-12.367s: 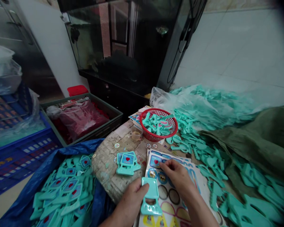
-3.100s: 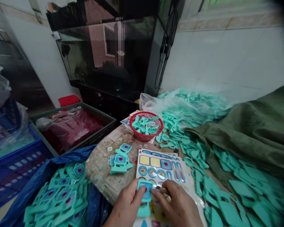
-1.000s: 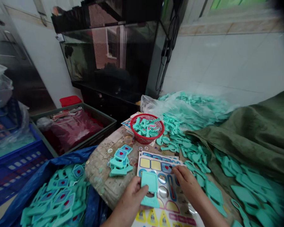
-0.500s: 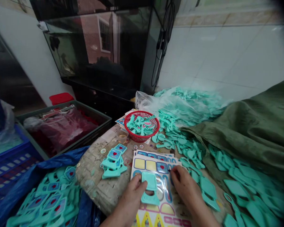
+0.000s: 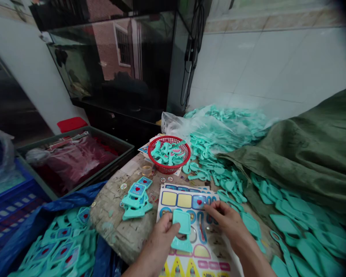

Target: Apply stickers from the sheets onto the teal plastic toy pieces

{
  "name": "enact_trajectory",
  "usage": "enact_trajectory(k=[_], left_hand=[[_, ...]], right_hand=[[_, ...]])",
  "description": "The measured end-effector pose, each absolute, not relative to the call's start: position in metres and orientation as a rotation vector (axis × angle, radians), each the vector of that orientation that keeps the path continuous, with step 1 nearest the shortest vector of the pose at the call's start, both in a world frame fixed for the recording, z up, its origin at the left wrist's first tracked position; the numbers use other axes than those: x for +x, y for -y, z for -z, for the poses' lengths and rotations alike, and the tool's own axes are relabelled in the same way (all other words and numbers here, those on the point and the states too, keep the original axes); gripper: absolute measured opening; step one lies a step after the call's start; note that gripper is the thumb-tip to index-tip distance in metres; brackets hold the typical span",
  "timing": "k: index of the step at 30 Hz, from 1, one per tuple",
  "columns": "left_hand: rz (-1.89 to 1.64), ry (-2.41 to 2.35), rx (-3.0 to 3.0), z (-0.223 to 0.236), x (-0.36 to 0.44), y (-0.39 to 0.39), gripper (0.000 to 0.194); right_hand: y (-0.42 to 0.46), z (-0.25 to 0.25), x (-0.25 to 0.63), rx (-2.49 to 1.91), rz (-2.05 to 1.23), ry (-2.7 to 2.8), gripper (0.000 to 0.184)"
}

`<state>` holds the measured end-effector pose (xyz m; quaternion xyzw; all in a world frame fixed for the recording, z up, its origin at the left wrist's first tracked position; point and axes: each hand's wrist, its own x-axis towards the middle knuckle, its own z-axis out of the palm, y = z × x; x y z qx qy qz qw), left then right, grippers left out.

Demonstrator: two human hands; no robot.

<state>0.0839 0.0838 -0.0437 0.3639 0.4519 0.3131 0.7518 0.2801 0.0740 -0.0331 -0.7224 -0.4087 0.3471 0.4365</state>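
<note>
My left hand (image 5: 165,231) grips a teal plastic toy piece (image 5: 182,223) with a plain square face, holding it above a sticker sheet (image 5: 164,217). My right hand (image 5: 223,217) has thumb and forefinger pinched at the lower right corner of a blue heart sticker (image 5: 198,201) in the sheet's top row. Most of that sticker still lies against the sheet. To its left, two places show bare yellow. More sheets lie beneath. Left of the sheet is a small pile of teal pieces (image 5: 137,202), some bearing heart stickers.
A red basket (image 5: 168,169) of small teal parts stands at the table's back. Loose teal parts (image 5: 300,223) cover the right side, partly under green cloth (image 5: 314,134). At lower left, stickered pieces (image 5: 54,246) fill a blue-lined container. A grey crate (image 5: 127,148) stands behind it.
My right hand has shifted slightly left along the sheet, its fingertips now at the heart sticker's corner. The left hand keeps its hold on the teal piece. The camera view has turned slightly.
</note>
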Motion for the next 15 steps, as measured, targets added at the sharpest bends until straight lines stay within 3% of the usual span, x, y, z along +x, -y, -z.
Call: enact_trajectory(k=[5,11,15], left_hand=[[-0.698,-0.965,0.801,0.042,0.084,-0.083,0.030],[-0.744,-0.917,0.772,0.034,0.078,-0.080,0.016],[-0.757,-0.823,0.668,0.033,0.076,-0.077,0.024]], right_hand=[[-0.065,0.004,0.275,-1.545,-1.053,0.879,0.035],[-0.050,-0.019,0.268,-1.313,-1.168,0.722,0.033],[-0.037,-0.015,0.251,-1.372,-1.226,0.804,0.032]])
